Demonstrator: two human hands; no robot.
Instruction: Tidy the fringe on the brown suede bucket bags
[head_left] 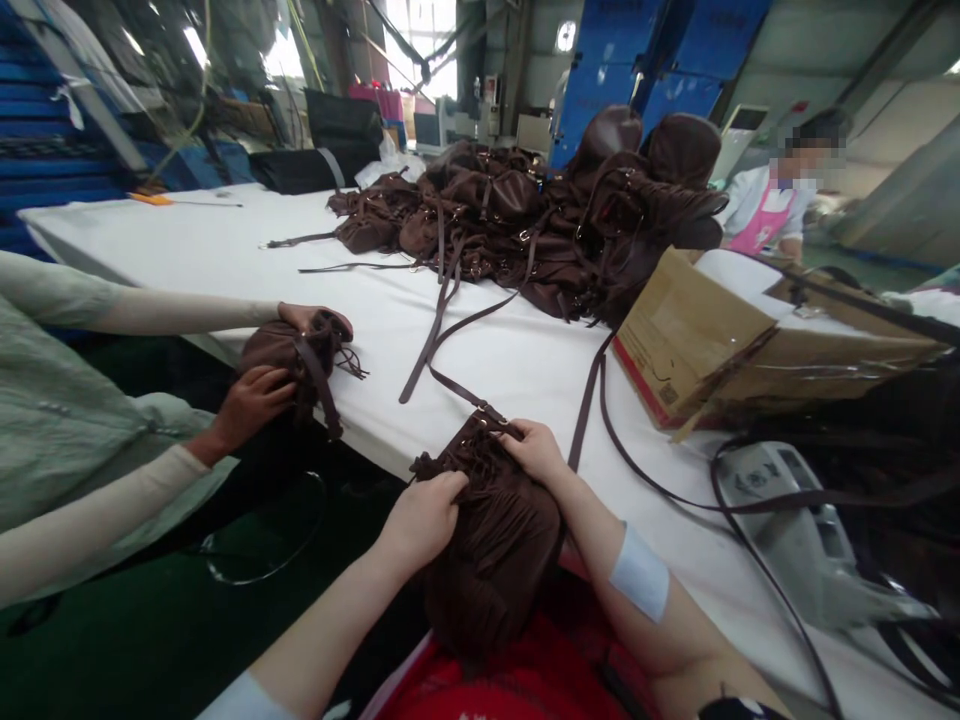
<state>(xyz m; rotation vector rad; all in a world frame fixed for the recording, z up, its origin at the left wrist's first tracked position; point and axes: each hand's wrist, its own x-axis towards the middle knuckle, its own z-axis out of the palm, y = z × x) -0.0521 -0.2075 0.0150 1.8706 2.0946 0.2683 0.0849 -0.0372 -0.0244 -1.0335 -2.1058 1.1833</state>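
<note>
A dark brown fringed bag [502,540] rests against my body at the table's near edge, its gathered top lying toward the table. My left hand [424,515] is closed on the left side of the bag's top, by the fringe. On the right side, my right hand [536,452] grips the bag's upper edge near a metal buckle, fingers bent round it. From that buckle a long brown strap [469,325] runs across the white table [360,390] toward a large pile of similar brown bags [487,215].
At the left, another person's hands [259,405] hold a similar brown bag [274,350]. An open cardboard box [690,330] stands at the right, with a plastic-wrapped item [795,530] and loose straps nearby. A person in a pink apron [765,215] is behind.
</note>
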